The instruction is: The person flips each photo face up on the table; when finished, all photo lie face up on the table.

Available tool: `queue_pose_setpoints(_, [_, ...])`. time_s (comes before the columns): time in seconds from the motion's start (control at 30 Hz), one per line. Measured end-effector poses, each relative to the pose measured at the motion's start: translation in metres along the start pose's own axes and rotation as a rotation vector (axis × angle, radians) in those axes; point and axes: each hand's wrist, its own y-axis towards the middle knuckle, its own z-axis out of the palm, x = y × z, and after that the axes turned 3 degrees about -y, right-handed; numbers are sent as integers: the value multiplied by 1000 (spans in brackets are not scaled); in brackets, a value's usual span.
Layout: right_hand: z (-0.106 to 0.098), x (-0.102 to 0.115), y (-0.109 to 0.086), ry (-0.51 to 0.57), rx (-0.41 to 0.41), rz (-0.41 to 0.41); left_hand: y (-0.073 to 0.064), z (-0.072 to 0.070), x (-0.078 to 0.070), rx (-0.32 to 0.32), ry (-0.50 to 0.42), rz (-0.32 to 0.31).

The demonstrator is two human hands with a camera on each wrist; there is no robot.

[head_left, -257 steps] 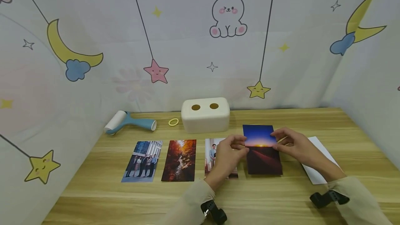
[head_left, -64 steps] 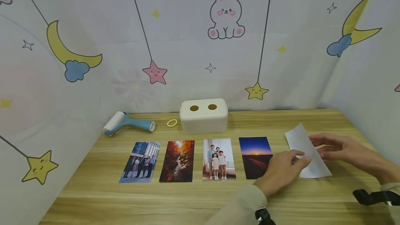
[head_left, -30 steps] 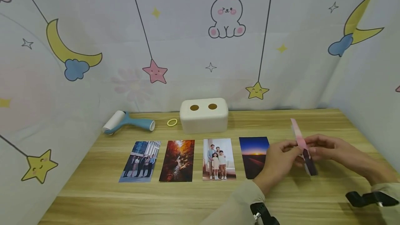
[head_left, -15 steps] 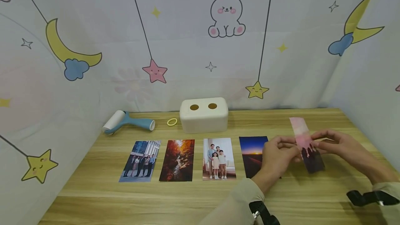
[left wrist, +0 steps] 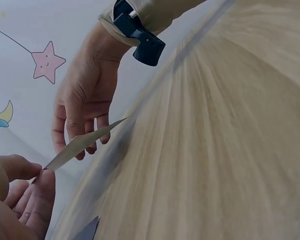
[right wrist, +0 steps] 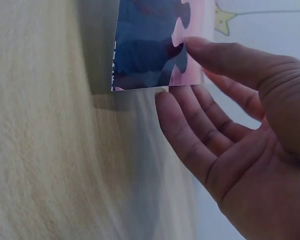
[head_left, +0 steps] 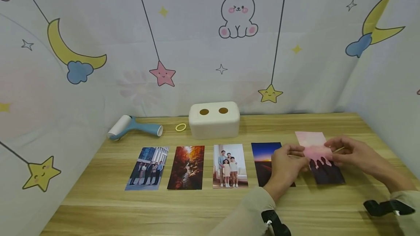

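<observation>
A photo print (head_left: 315,142) of a pink sky above dark shapes is held face up at the right of the row. My left hand (head_left: 284,165) pinches its left edge between thumb and fingers. Across from it, my right hand (head_left: 359,157) grips the opposite edge, thumb on the picture side and fingers behind, as the right wrist view shows. The print (left wrist: 80,145) appears nearly edge-on in the left wrist view, raised off the wood. Beside it lies a sunset photo (head_left: 262,168), partly covered by my left hand.
Three more photos lie leftward: a family portrait (head_left: 229,166), an autumn stream (head_left: 187,168) and a group before buildings (head_left: 147,170). Behind them are a cream box with two holes (head_left: 214,125), a yellow ring (head_left: 181,127) and a blue-handled lint roller (head_left: 141,128). Patterned cloth hangs around the table.
The sunset photo was set down in the row. The last print, white back showing earlier, was lifted and turned picture side up between both hands, and now lies flatter.
</observation>
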Motion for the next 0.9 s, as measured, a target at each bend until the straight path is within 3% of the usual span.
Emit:
queue_pose_setpoints(0.33, [6, -4, 5, -55, 35, 23, 3, -2, 4, -27, 267, -27])
queue_pose_setpoints(0.5, [9, -3, 5, -111, 20, 28, 5, -2, 4, -19, 433, 0])
queue_pose_setpoints(0.7, [11, -1, 7, -216, 19, 67, 7, -5, 7, 8, 604, 75])
queue_pose_setpoints(0.9, [13, -2, 8, -254, 22, 79, 7, -7, 10, 44, 628, 99])
